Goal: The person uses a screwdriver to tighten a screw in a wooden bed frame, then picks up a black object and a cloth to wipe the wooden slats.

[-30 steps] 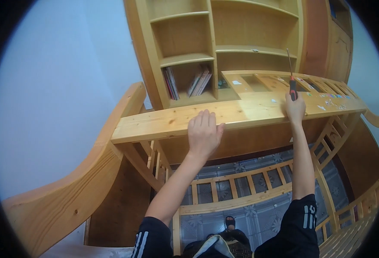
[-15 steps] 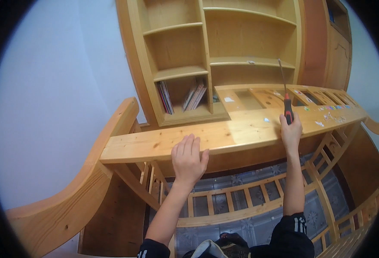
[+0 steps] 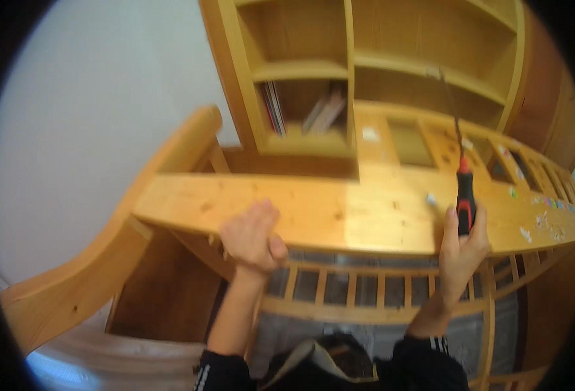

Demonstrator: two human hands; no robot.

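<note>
Yellow wooden bookcase compartment (image 3: 300, 144) holds thin books (image 3: 327, 112), some leaning. Right hand (image 3: 462, 253) closed round red-and-black-handled screwdriver (image 3: 465, 195); left hand (image 3: 251, 238) half-open at near edge of pale wooden plank (image 3: 320, 212).

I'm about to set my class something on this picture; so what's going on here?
A person stands at a long wooden board, with the left hand resting on its front edge. The right hand grips a screwdriver by its black-and-red handle, the shaft pointing up and away, not visibly set on any screw. Small pale and coloured scraps dot the board's right part. Behind stands a wooden bookcase, with books in one compartment.
</note>
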